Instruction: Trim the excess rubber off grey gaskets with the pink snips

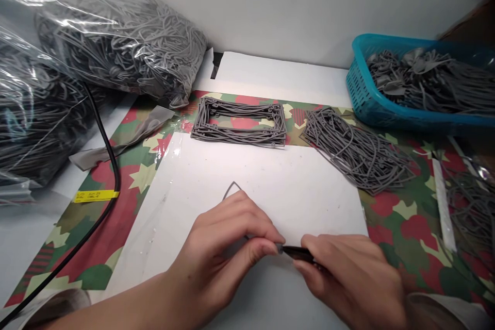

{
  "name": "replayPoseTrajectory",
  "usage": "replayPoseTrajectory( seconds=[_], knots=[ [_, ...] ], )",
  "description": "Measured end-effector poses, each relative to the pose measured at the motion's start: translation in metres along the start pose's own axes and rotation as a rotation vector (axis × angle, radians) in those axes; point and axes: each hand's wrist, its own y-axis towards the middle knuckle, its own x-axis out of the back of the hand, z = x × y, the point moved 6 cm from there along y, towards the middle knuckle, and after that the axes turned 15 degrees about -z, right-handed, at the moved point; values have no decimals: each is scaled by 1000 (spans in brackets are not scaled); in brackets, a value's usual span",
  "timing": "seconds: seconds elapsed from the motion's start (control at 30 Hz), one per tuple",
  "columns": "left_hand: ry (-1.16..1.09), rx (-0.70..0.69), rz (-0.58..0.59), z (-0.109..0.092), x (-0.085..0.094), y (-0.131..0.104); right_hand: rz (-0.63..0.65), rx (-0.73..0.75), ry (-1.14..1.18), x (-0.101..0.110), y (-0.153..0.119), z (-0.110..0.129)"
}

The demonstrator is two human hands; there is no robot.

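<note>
Low in the middle of the head view, my left hand [232,247] pinches a thin grey rubber-like part [232,185], whose pointed corner sticks out beyond the knuckles. My right hand [344,273] is closed around a dark tool [297,253]. The tool's tip meets the grey piece at my left fingertips. Beneath both hands lies a white sheet [185,206]. Beyond it stands a neat rectangular stack of grey frames [240,136], and to its right is a loose pile of grey frames [356,149].
Clear bags of grey parts [127,36] fill the left side. A black cable [116,170] with a yellow tag crosses the camouflage cloth [96,232]. At the back right sits a blue basket [359,72] of grey parts. Thin grey scraps [472,216] lie at the right edge.
</note>
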Motion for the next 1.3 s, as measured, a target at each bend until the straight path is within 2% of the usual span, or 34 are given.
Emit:
replayPoseTrajectory(
  seconds=[0.6, 1.1, 1.3],
  knots=[
    [-6, -2, 2, 1, 1, -2, -42, 28, -20, 2, 1, 2],
    [-1, -11, 28, -1, -2, -1, 16, 12, 32, 0, 1, 1],
    [-17, 2, 49, 2, -2, -2, -15, 15, 31, 1, -1, 1]
  ],
)
